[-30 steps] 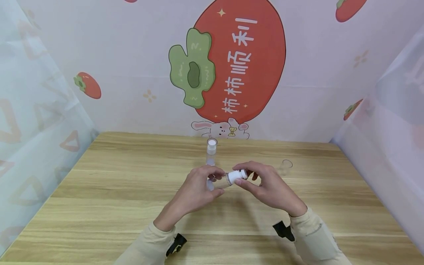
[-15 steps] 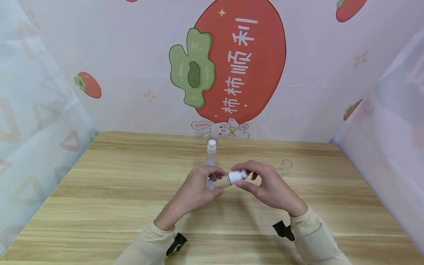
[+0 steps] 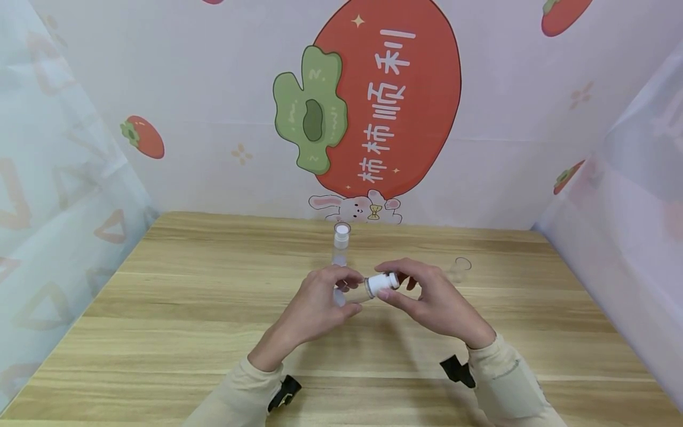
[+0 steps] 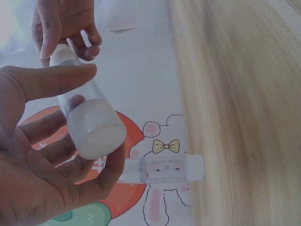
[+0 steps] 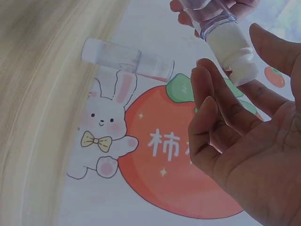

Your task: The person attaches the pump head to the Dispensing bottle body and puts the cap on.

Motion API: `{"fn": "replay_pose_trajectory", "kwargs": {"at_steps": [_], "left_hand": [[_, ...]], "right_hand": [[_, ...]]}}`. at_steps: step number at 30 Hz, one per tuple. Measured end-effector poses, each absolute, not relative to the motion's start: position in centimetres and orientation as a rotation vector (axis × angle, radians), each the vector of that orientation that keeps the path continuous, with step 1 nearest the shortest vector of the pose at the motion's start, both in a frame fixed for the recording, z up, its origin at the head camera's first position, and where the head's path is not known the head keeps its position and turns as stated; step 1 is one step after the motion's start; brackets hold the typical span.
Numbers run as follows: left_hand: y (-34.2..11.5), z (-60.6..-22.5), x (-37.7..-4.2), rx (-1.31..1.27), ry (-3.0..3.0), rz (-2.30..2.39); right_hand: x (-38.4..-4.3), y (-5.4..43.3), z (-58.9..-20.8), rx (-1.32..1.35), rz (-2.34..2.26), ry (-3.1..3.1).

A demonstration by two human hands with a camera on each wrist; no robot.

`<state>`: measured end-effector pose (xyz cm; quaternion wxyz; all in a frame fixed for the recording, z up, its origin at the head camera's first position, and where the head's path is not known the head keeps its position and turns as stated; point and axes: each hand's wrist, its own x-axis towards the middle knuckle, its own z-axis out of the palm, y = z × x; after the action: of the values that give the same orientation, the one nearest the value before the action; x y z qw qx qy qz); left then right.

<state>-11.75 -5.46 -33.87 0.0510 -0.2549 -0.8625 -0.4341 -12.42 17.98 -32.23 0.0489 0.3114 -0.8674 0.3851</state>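
Observation:
Tilted above the table, a clear pump bottle (image 3: pixel 358 293) with a white base is held by my left hand (image 3: pixel 322 296), thumb on one side and fingers curled round the other. Its white pump head (image 3: pixel 380 284) points right, toward my right hand (image 3: pixel 427 293), whose thumb and index finger pinch it from both sides. In the right wrist view, the collar and nozzle of the pump head (image 5: pixel 233 52) sit between my thumb and fingers. A second clear pump bottle (image 3: pixel 340 244) with a white top stands upright just behind my left hand.
A clear, round-rimmed cap (image 3: pixel 470 265) stands on the wooden table (image 3: pixel 203 284), behind and right of my right hand. A printed sheet (image 3: pixel 213 172) with persimmons and a rabbit rises along the back edge. Pale sheets (image 3: pixel 58 196) border the sides.
My right thumb and fingers loosen slightly round the pump head half a second ago, then close on it again. My left hand and the bottle keep their place.

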Motion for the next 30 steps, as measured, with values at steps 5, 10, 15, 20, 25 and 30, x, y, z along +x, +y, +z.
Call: {"fn": "replay_pose_trajectory", "kwargs": {"at_steps": [5, 10, 15, 20, 25, 30], "left_hand": [[-5.51, -33.82, -11.79, -0.763, -2.627, -1.318], [-5.57, -33.83, -11.80, -0.760, -2.626, -1.312], [-5.56, -33.82, -11.77, -0.757, -2.623, -1.303], [-5.52, -33.78, -11.79, -0.755, -2.623, -1.315], [-5.50, -33.81, -11.85, -0.769, -2.618, -1.333], [-5.49, -33.82, -11.80, -0.767, -2.620, -1.339]], "right_hand": [[-12.52, 18.09, -32.20, 1.006, 1.183, -2.589], [-12.55, 18.04, -32.14, 1.023, 1.176, -2.585], [-12.51, 17.92, -32.04, 0.986, 1.160, -2.622], [-12.55, 17.85, -32.07, 0.952, 1.153, -2.648], [-12.52, 17.94, -32.08, 0.941, 1.168, -2.642], [-12.55, 18.08, -32.20, 0.984, 1.176, -2.605]]}}
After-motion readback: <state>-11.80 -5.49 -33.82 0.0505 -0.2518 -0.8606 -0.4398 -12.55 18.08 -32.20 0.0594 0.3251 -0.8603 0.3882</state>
